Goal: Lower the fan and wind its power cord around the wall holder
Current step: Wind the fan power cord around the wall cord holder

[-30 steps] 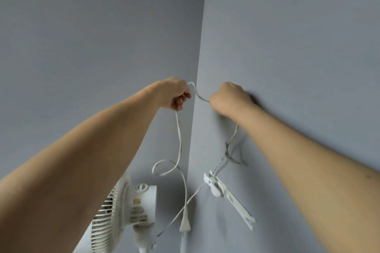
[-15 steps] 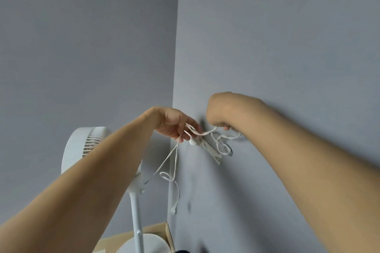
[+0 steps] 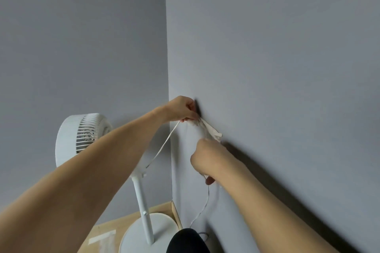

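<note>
Head view shows both bare arms reaching to a white wall holder [image 3: 209,129] fixed on the grey right-hand wall [image 3: 277,68], close to the corner. Left hand [image 3: 182,110] is curled at the holder's upper end, fingers pinching the white power cord [image 3: 162,146], which slants down to the fan [image 3: 82,135]. Right hand [image 3: 203,160] sits just below the holder, fingers pinched on another stretch of cord that hangs toward the floor. Standing upright in the corner, the white fan has its round base [image 3: 162,226] on a cardboard sheet [image 3: 111,232].
</note>
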The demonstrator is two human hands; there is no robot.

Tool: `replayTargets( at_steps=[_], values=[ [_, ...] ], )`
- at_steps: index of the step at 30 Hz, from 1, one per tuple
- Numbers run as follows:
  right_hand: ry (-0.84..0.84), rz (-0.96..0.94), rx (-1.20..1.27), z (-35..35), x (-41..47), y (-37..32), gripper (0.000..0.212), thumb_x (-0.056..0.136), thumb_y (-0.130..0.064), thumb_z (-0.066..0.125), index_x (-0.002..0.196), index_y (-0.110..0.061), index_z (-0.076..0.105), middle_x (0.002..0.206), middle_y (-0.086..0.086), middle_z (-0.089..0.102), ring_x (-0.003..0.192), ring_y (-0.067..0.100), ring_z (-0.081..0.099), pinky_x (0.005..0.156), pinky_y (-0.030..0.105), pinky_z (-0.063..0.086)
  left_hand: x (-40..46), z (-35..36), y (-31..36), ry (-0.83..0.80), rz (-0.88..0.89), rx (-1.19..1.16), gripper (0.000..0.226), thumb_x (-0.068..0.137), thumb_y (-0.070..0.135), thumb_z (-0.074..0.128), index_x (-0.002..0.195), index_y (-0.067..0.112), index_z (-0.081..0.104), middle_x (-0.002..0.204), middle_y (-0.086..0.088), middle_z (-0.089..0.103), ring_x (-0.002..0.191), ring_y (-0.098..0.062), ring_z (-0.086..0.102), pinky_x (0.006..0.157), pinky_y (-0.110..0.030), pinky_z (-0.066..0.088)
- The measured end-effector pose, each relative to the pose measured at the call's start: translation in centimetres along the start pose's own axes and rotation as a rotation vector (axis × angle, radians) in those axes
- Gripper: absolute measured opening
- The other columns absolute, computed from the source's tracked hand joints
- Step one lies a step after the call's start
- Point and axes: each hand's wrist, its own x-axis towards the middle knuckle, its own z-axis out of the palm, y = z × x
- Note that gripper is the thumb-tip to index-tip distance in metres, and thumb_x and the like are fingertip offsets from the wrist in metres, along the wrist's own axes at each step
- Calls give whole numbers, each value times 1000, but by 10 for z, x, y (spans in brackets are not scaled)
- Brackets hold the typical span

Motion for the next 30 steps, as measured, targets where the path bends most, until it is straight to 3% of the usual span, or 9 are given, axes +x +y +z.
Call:
replayTargets(
  at_steps=[2,4,8,11,14,17,19,24,30],
  values=[
    [116,-15,171,22,12,11,8,87,-4,43,90,-6,49,93,12,57,100,36,67,69,32,56,2,-1,-4,33,8,43,20,74,18,79,78,8,61,80,-10,74,60,-12,56,57,-25,41],
    [247,22,303,43,25,22,23,84,-3,42,106,-5,46,105,13,60,93,37,67,74,37,57,3,-3,-9,70,-16,108,34,69,30,85,85,7,66,83,-5,71,69,-14,56,62,-27,40],
    [405,66,395,76,49,30,30,87,-13,44,116,-14,38,82,-1,49,72,21,54,63,24,40,6,-4,-17,109,-48,156,42,65,42,86,87,11,69,85,-6,67,74,-17,55,65,-28,42],
    [425,63,442,92,63,23,33,90,-18,43,122,-14,37,82,-1,47,71,20,51,64,24,39,8,-1,-19,107,-18,162,38,69,40,83,86,10,67,92,-10,69,75,-18,55,66,-29,43],
    [413,55,483,94,78,20,26,94,-25,40,116,-11,44,85,2,50,76,24,54,68,27,39,12,0,-20,99,13,183,29,79,32,76,88,6,67,96,-15,69,76,-19,54,72,-36,49],
    [366,59,454,92,91,21,28,97,-30,35,81,-13,50,84,4,52,89,31,60,67,30,38,15,-2,-21,106,19,202,25,81,27,73,90,5,67,95,-14,68,76,-19,53,71,-32,47],
    [375,68,516,91,99,20,34,98,-31,34,71,-14,47,81,5,53,91,32,62,66,31,39,18,-3,-20,109,9,203,25,77,27,77,92,9,68,92,-9,67,80,-19,58,74,-31,49],
    [491,72,532,91,125,10,34,101,-25,34,100,-1,58,101,14,67,95,32,65,76,36,54,30,-5,-11,88,-121,227,28,65,20,81,87,6,71,87,-10,70,76,-22,59,66,-29,47],
    [548,38,540,97,145,8,33,100,-30,36,99,-8,61,97,8,68,87,28,61,65,26,36,36,-11,-7,50,-156,185,28,69,13,78,91,-3,71,78,-11,60,72,-21,50,67,-30,39]
  ],
)
